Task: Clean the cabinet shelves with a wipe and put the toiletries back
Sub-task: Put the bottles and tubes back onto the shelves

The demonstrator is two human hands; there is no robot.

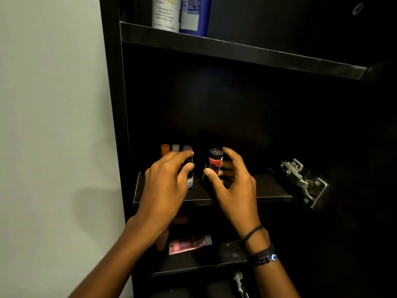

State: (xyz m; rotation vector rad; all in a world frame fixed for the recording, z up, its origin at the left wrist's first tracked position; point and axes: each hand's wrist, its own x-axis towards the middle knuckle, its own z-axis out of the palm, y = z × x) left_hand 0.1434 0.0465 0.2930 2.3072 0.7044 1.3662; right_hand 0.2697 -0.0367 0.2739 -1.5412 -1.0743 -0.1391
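At mid-frame the left hand [165, 186] pinches thumb and forefinger on the cap of a small dark dropper bottle with a white-and-blue label [190, 179], while the right hand [233, 186] has thumb and curled fingers closed around a small red-labelled bottle with a black cap [213, 163], both over the black middle shelf [272, 193]. Behind the left fingers stand three small capped tubes [175, 148]. Lower in the frame a pink tube [189, 244] lies on the lower shelf [199, 267]; at the top, a white bottle [166, 14] and a blue bottle [195, 16] stand touching on the upper shelf [257, 53] of the dark cabinet [112, 82].

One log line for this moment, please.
phase: restocking | left hand: on small bottle | right hand: on red bottle | both on middle shelf
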